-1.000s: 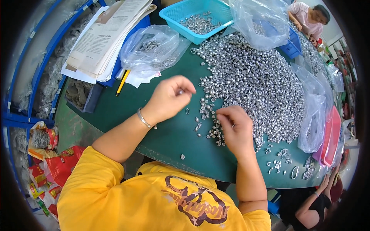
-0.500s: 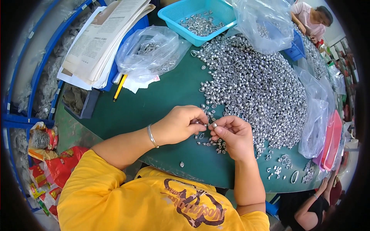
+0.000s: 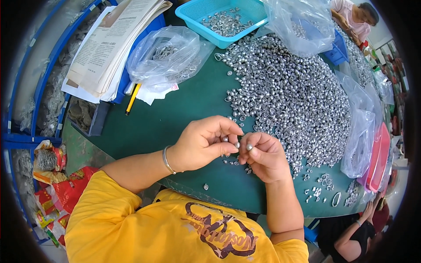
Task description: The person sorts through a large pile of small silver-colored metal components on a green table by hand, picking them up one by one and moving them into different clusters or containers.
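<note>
My left hand [image 3: 204,142], with a bangle [image 3: 166,160] on its wrist, pinches a small silver bead-like metal piece [image 3: 237,145] between thumb and forefinger. Another rounded piece [image 3: 225,139] shows inside its curled fingers. My right hand [image 3: 268,158] faces it, thumb and finger closed on a similar silver piece [image 3: 249,147]. Both hands hover close together over the near edge of a large pile of silver metal pieces [image 3: 291,96] on the green table [image 3: 193,103]. A few loose pieces lie just under the fingers, partly hidden. One single piece [image 3: 205,186] rests near the table's front edge.
A turquoise basket [image 3: 197,26] and a clear bag [image 3: 162,61] hold more metal parts. Papers [image 3: 107,52] and a yellow pen [image 3: 133,99] lie at left. Plastic bags [image 3: 357,144] and a pink tray [image 3: 378,158] stand right. Co-workers [image 3: 357,19] sit far right and lower right.
My hands have drawn slightly apart at the fingertips. A bead-like piece now shows plainly at my left fingertips, and my right hand has turned its piece a little.
</note>
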Available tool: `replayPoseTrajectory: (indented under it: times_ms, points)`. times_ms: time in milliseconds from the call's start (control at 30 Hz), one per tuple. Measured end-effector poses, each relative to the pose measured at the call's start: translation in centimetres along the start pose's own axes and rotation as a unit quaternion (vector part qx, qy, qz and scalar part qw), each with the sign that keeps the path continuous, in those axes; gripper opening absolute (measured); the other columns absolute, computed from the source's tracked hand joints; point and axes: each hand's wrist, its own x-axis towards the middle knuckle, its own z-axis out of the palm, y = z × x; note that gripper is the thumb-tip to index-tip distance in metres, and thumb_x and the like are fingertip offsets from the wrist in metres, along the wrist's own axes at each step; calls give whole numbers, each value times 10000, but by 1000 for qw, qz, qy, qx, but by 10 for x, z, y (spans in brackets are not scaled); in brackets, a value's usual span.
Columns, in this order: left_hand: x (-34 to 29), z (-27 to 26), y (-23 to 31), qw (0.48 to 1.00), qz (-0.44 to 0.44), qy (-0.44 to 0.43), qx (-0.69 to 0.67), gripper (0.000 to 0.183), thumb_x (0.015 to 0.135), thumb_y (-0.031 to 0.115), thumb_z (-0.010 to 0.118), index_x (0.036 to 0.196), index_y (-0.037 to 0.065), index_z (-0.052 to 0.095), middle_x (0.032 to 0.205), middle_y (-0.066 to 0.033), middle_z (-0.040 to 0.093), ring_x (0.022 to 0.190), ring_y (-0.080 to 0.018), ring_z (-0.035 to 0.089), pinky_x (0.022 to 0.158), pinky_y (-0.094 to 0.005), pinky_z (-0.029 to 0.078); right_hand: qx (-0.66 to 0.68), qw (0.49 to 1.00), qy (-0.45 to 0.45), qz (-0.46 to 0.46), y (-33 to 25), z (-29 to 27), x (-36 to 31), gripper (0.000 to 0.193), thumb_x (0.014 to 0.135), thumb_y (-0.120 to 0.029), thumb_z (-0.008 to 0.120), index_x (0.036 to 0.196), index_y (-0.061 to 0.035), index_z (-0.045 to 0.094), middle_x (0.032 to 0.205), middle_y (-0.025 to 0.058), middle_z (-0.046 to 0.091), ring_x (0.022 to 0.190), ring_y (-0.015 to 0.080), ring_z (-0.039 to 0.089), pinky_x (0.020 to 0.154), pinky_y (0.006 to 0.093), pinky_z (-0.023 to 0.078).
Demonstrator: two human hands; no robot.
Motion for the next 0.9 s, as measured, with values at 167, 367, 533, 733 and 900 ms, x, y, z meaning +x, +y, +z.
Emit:
replayPoseTrajectory:
  times_ms: [167, 367, 533, 733, 900]
  points:
    - [7, -20, 7, 968, -104, 60, -221, 161, 796, -35, 553, 957, -19, 551, 784, -50, 513, 596, -82, 480, 483, -198, 383, 68, 995, 60, -34, -17, 12, 3, 60, 779, -36, 541, 834, -14, 541, 792, 118, 546, 587, 170, 535, 477, 228, 444]
    - [19, -24, -2, 990, -63, 98, 85, 104, 737, 25, 635, 825, 19, 580, 675, -12, 470, 591, -89, 466, 492, -221, 376, -661, 714, 176, -153, -3, 17, 9, 45, 740, -64, 633, 746, -31, 603, 669, 69, 555, 505, 186, 529, 462, 300, 421]
    - [14, -14, -18, 893, 77, 28, 444, 128, 702, 53, 689, 789, 38, 595, 649, -45, 472, 557, -135, 476, 518, -253, 396, -782, 570, 174, -185, 9, 21, 14, 76, 734, -120, 639, 763, -52, 620, 685, 96, 533, 604, 271, 571, 519, 360, 461]
    - [16, -19, -12, 927, 49, 29, 370, 145, 687, 48, 705, 804, 48, 619, 689, -44, 507, 566, -130, 480, 520, -243, 394, -578, 788, 125, -171, -6, 17, 8, 95, 708, 20, 645, 782, -39, 632, 646, 44, 485, 551, 150, 478, 495, 257, 372]
    - [15, -8, 2, 967, 73, -12, 244, 204, 659, 52, 743, 837, 62, 644, 693, 13, 481, 552, -51, 420, 481, -190, 344, -488, 850, 62, -186, -8, 6, 5, 96, 713, 5, 660, 793, -48, 648, 644, -1, 467, 564, 85, 424, 505, 218, 339]
